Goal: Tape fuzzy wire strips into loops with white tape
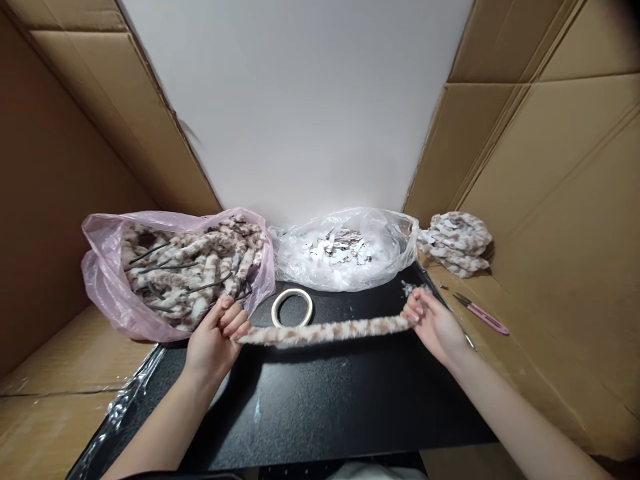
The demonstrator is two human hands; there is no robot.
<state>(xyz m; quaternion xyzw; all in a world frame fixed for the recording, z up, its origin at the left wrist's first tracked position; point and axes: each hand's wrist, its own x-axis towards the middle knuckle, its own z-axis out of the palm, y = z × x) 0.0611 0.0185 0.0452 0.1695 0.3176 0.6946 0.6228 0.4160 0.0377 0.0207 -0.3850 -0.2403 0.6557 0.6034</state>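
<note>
A long fuzzy strip (325, 330), cream with brown patches, is stretched level above the black table (320, 407). My left hand (216, 337) is closed around its left end, just in front of the pink bag. Its right end is pinched in my right hand (434, 323), near the table's right edge. A roll of tape (292, 308) lies flat on the table right behind the strip's middle.
A pink plastic bag (105, 280) of similar fuzzy strips with dark wires sits at the back left. A clear bag (395, 247) of small white scraps stands at the back centre. A pile of fuzzy pieces (457, 241) and pink snips (483, 315) lie on cardboard at right. Cardboard walls (550, 167) enclose both sides.
</note>
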